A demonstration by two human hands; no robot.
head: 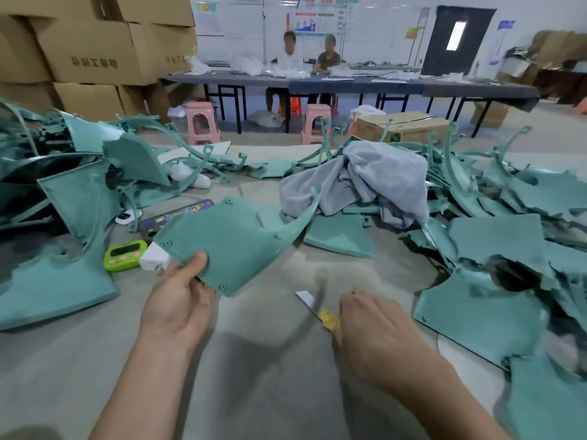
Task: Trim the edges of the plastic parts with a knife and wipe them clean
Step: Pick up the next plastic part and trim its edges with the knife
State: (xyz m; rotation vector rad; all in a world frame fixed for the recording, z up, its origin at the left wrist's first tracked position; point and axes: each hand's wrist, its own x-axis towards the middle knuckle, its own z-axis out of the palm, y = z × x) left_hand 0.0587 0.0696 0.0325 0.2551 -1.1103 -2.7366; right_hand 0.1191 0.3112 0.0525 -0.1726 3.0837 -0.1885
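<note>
My left hand (178, 300) grips the lower left corner of a teal plastic part (228, 242), thumb on top, and holds it raised above the table. The part has a curved arm that sweeps up to the right. My right hand (378, 338) holds a yellow-handled knife (317, 308) just right of the part, its bare blade pointing up-left and apart from the part's edge. A thin blurred strip hangs by the blade. A grey cloth (374, 182) lies crumpled behind the part.
Piles of teal parts lie at the left (63, 217) and the right (495, 249). A green timer (125, 255), a white block and a phone (178, 214) sit near my left hand. Cardboard boxes (95, 49), pink stools and two seated people at a far table stand behind.
</note>
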